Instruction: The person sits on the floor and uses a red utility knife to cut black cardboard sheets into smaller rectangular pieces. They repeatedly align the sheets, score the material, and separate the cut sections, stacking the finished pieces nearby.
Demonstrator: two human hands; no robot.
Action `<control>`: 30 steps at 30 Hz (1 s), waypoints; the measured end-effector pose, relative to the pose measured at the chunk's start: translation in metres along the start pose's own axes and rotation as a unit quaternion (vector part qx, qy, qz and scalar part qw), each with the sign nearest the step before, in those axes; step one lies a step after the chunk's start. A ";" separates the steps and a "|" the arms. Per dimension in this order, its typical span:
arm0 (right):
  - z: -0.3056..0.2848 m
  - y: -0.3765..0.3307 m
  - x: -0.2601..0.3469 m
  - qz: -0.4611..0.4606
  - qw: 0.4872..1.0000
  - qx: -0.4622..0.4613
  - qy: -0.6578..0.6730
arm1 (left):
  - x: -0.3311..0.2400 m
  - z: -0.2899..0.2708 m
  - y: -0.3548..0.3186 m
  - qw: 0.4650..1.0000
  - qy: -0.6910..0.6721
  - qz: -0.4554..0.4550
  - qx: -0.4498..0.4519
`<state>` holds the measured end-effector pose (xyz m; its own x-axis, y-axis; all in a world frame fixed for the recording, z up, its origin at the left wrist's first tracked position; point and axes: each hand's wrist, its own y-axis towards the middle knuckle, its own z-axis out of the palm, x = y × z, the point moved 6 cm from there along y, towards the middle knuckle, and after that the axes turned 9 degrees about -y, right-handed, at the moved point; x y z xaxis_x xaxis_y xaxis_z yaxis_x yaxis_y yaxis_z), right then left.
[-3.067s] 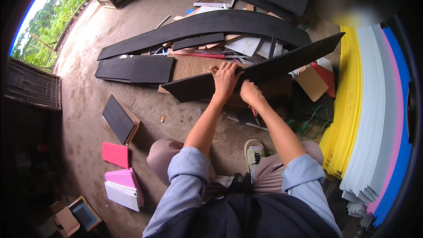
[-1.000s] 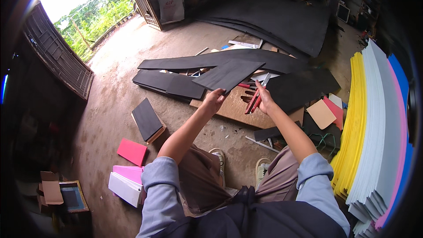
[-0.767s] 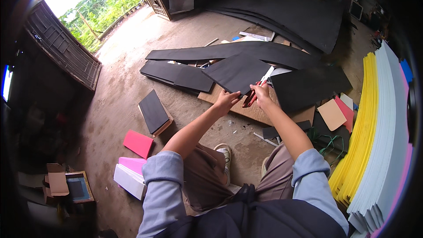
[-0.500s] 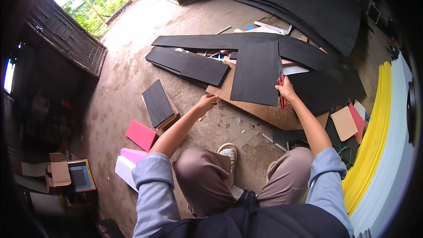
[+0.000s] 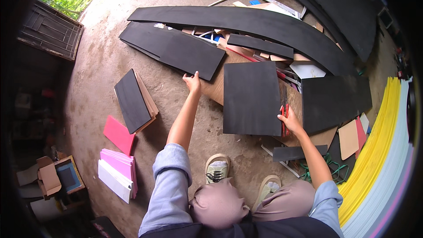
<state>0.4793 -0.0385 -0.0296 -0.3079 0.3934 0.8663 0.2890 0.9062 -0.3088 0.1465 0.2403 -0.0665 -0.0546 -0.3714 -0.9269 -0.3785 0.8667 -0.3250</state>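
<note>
A black rectangular sheet lies flat on a brown board on the concrete floor. My right hand rests at its right edge and is shut on a red-handled cutting tool, whose dark blade points away from me along that edge. My left hand reaches out to the left and grips the near corner of a larger black sheet lying aslant on the floor. I am crouching, with both shoes under me.
A long curved black strip lies beyond, with offcuts and boards around it. Another black sheet lies to the right. Upright yellow, white and pink sheets line the right side. To the left lie a black-topped stack, a red sheet and a pink-and-white stack.
The black rectangular sheet, earlier held up in both hands, now lies flat on the board. My left hand has left it and moved left to the larger black sheet's corner.
</note>
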 end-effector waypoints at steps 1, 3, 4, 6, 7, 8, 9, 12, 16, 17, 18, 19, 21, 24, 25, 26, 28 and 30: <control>-0.008 -0.003 -0.007 0.011 1.000 -0.012 -0.010 | 0.001 0.013 -0.010 0.999 0.021 -0.016 -0.019; -0.003 0.001 -0.012 -0.002 0.999 -0.028 -0.023 | -0.002 0.017 -0.003 0.995 0.062 -0.046 -0.067; 0.004 0.006 -0.008 -0.003 0.999 -0.027 -0.026 | -0.007 0.015 0.005 0.997 0.023 -0.030 -0.068; 0.014 0.011 -0.001 0.001 0.999 -0.023 -0.023 | -0.014 0.011 0.014 0.996 -0.056 0.003 -0.064; 0.017 0.013 0.000 -0.004 0.999 -0.024 -0.040 | -0.015 0.006 0.016 0.989 -0.138 0.007 -0.059; 0.021 0.015 0.003 -0.010 0.998 -0.023 -0.056 | -0.016 -0.004 0.016 0.974 -0.219 0.013 -0.054; 0.022 0.015 0.005 -0.016 0.997 -0.026 -0.071 | -0.018 -0.014 0.014 0.953 -0.298 0.019 -0.046; 0.015 0.011 0.008 0.041 0.990 -0.056 -0.123 | -0.034 -0.044 -0.020 0.953 -0.288 0.078 0.042; -0.010 0.018 0.007 0.023 0.974 -0.128 -0.185 | -0.038 -0.077 -0.067 0.950 -0.226 0.083 0.199; -0.018 0.015 0.003 0.019 0.957 -0.161 -0.241 | -0.033 -0.075 -0.081 0.952 -0.190 0.084 0.223; -0.021 0.013 -0.001 0.014 0.937 -0.190 -0.293 | -0.027 -0.070 -0.099 0.954 -0.152 0.087 0.243; -0.021 0.010 0.002 0.008 0.914 -0.218 -0.343 | -0.021 -0.065 -0.116 0.955 -0.112 0.090 0.260; -0.017 0.001 -0.005 0.063 0.907 -0.194 -0.369 | -0.007 -0.048 -0.150 0.948 -0.088 0.049 0.303; -0.013 -0.014 -0.013 0.118 0.876 -0.183 -0.429 | 0.012 -0.027 -0.171 0.947 -0.071 0.054 0.309; -0.014 -0.016 -0.016 0.106 0.873 -0.189 -0.437 | 0.018 -0.022 -0.171 0.948 -0.069 0.064 0.305; -0.016 -0.020 -0.018 0.094 0.869 -0.195 -0.444 | 0.024 -0.017 -0.170 0.948 -0.067 0.075 0.302; -0.013 -0.022 -0.015 0.084 0.868 -0.191 -0.451 | 0.027 -0.014 -0.164 0.954 -0.050 0.094 0.281; -0.011 -0.023 -0.012 0.064 0.867 -0.190 -0.455 | 0.030 -0.012 -0.161 0.957 -0.038 0.106 0.269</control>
<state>0.4863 -0.0656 -0.0281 -0.7896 0.6035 0.1111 0.5983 0.7973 -0.0791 0.1950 0.0856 -0.0399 -0.0021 -0.1610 -0.9870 0.1641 0.9735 -0.1592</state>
